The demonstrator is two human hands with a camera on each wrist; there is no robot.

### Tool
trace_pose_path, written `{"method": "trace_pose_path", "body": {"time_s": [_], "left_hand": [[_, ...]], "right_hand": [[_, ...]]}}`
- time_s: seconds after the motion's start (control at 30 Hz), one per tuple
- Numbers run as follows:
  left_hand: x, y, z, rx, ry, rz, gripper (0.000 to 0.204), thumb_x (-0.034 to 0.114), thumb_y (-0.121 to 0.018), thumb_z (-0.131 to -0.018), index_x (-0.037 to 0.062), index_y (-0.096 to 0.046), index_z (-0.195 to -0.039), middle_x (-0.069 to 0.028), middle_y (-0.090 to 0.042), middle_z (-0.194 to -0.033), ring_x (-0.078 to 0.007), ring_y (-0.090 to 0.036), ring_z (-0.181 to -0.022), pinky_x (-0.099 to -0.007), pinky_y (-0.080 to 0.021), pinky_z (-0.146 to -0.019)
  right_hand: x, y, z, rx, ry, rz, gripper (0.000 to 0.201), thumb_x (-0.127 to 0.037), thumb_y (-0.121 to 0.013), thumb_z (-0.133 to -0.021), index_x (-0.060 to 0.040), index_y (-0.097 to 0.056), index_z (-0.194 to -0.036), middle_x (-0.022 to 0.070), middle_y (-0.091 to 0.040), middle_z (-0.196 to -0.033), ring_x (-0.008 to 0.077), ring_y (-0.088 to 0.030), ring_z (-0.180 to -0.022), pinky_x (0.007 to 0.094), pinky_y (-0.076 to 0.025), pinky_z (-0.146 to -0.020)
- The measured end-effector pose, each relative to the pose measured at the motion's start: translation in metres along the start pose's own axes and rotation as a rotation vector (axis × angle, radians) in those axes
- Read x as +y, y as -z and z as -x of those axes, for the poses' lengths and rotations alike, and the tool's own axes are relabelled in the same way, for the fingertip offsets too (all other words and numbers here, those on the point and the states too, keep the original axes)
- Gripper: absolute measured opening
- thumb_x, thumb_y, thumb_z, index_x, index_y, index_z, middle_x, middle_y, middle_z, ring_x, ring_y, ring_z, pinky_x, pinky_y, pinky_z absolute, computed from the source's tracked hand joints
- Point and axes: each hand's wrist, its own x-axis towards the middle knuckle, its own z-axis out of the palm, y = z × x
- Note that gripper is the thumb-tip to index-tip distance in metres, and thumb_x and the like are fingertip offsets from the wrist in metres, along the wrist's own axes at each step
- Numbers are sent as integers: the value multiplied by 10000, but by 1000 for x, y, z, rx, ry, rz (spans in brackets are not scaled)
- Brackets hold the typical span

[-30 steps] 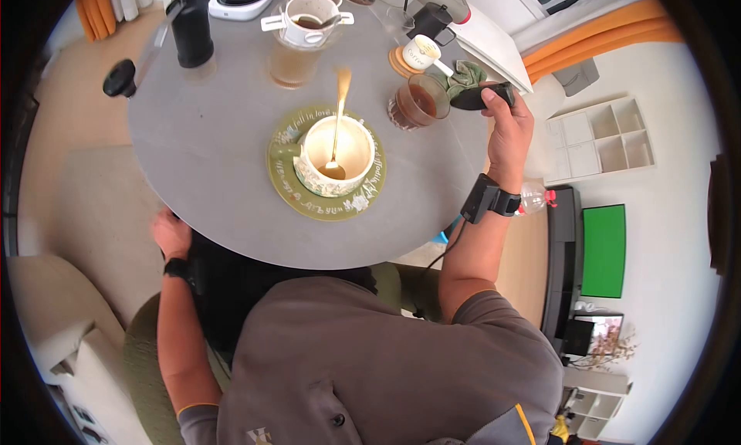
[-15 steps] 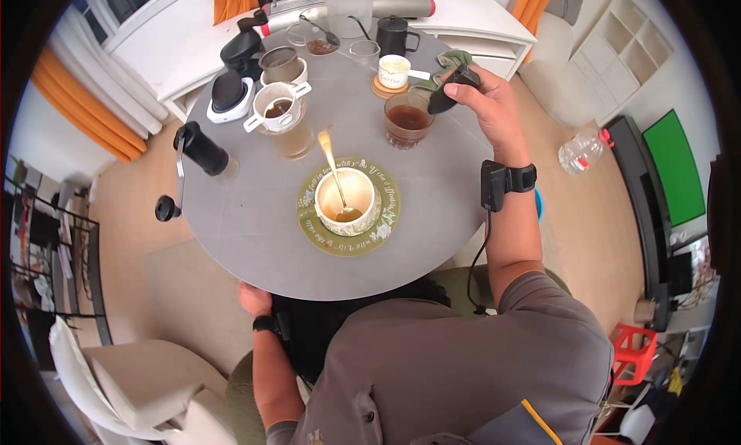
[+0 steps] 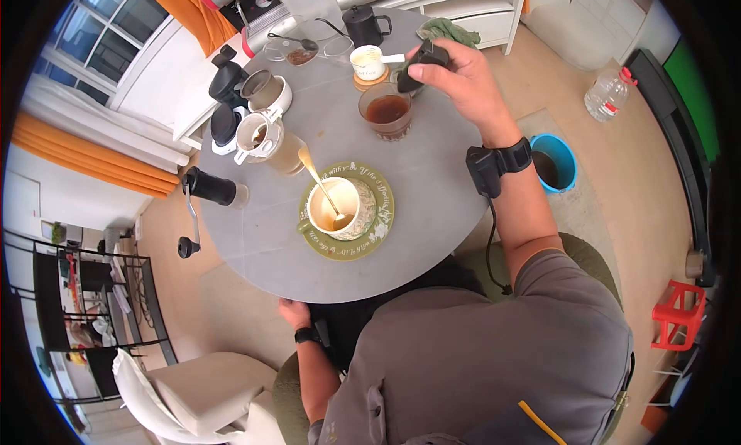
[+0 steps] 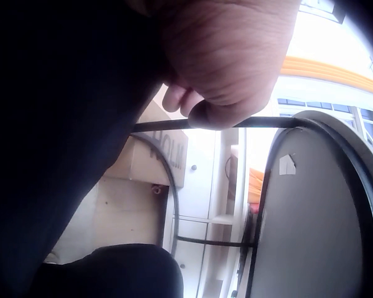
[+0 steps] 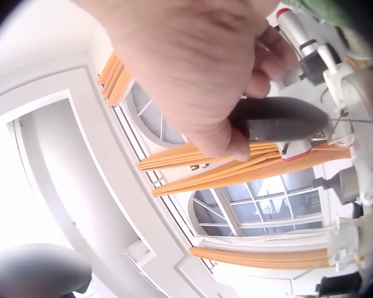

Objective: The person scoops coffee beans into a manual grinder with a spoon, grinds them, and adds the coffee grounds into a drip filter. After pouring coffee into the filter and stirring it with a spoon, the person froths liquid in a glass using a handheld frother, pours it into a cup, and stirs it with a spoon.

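Note:
My right hand (image 3: 467,82) holds a black oval handheld device (image 3: 423,65) between thumb and fingers, beside and above the rim of a glass of brown drink (image 3: 386,111). The right wrist view shows the thumb along the dark body (image 5: 280,118). Low at the table's near edge hangs my left hand (image 3: 295,314), fingers loosely curled; in the left wrist view it overlaps a thin black bar (image 4: 273,122). A patterned cup (image 3: 359,223) with a gold spoon (image 3: 312,169) leaning in it stands on a green saucer (image 3: 378,244).
A measuring cup (image 3: 369,57) sits on a coaster beyond the glass, with a black pitcher (image 3: 361,27) and green cloth (image 3: 448,32) behind. At left stand a hand grinder (image 3: 212,187) and a white dripper (image 3: 258,136). A blue bucket (image 3: 554,163) is on the floor.
The head view has turned, shifting the table and body within it. My right hand still holds the black device near the glass, now further over its rim. The left hand stays low by the table edge.

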Motion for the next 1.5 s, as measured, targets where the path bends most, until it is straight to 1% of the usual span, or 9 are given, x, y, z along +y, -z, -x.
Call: {"method": "trace_pose_path", "body": {"time_s": [0.1, 0.17, 0.23, 0.3, 0.43, 0.8, 0.9, 1.33, 1.5], "left_hand": [[17, 7, 13, 8, 25, 22, 268, 161, -658, -897, -83, -695, -1002, -258, -744, -962, -366, -719, -876, -434, -537, -793], [12, 7, 19, 28, 0, 132, 217, 103, -647, -916, -74, -690, -1033, -208, -755, -969, -286, -702, -868, -394, -530, -809], [29, 12, 29, 34, -2, 169, 227, 110, -654, -919, -73, -687, -1049, -191, -757, -984, -268, -695, -881, -386, -527, -820], [50, 16, 39, 45, 2, 269, 231, 128, -668, -928, -66, -679, -1053, -125, -748, -972, -201, -654, -883, -358, -515, -828], [45, 24, 47, -6, 66, 248, 164, 115, -664, -937, -40, -669, -992, -63, -692, -897, -144, -594, -831, -312, -497, -804], [61, 28, 62, 24, 120, 455, 93, 86, -634, -952, -5, -652, -951, -16, -658, -926, -115, -560, -872, -286, -469, -836], [57, 29, 61, 2, 105, 486, 99, 87, -642, -964, -8, -650, -990, -23, -654, -956, -120, -557, -893, -286, -465, -853], [70, 19, 54, -47, 42, 556, 177, 120, -629, -993, -27, -679, -1078, -50, -693, -1034, -131, -597, -947, -291, -477, -888], [62, 11, 50, -12, 22, 573, 158, 120, -656, -986, -31, -662, -1030, -38, -671, -967, -135, -571, -886, -301, -477, -852]], "right_hand": [[1, 11, 0, -73, -96, 149, 217, -198, -800, -883, -24, -740, -999, -21, -687, -881, 52, -596, -819, 222, -459, -723], [3, 8, 1, -8, -28, 27, 199, -171, -774, -902, -18, -730, -1021, -20, -678, -898, 59, -592, -840, 234, -470, -757], [8, 10, 2, 52, 36, -94, 184, -144, -749, -920, -11, -719, -1044, -19, -670, -915, 66, -587, -861, 247, -481, -792], [14, 17, 1, 35, -17, 70, 215, -184, -788, -895, -15, -721, -1010, -18, -682, -893, 57, -597, -828, 228, -473, -737], [13, 17, 8, 176, 36, -110, 210, -190, -788, -895, -21, -714, -995, -32, -660, -860, 51, -574, -791, 230, -459, -702], [21, 40, 25, 505, -18, -97, 237, -174, -748, -911, -47, -645, -1082, -69, -542, -774, 21, -439, -647, 218, -363, -563], [16, 45, 28, 522, -26, -217, 235, -176, -744, -914, -62, -639, -1091, -73, -522, -766, 30, -440, -629, 218, -356, -549], [16, 62, 37, 491, -126, -157, 197, -181, -727, -934, -66, -628, -1059, -44, -554, -795, 54, -502, -636, 222, -403, -560], [14, 66, 36, 447, -148, -111, 185, -182, -723, -936, -72, -642, -1060, -42, -572, -814, 59, -515, -641, 238, -432, -577]]}}
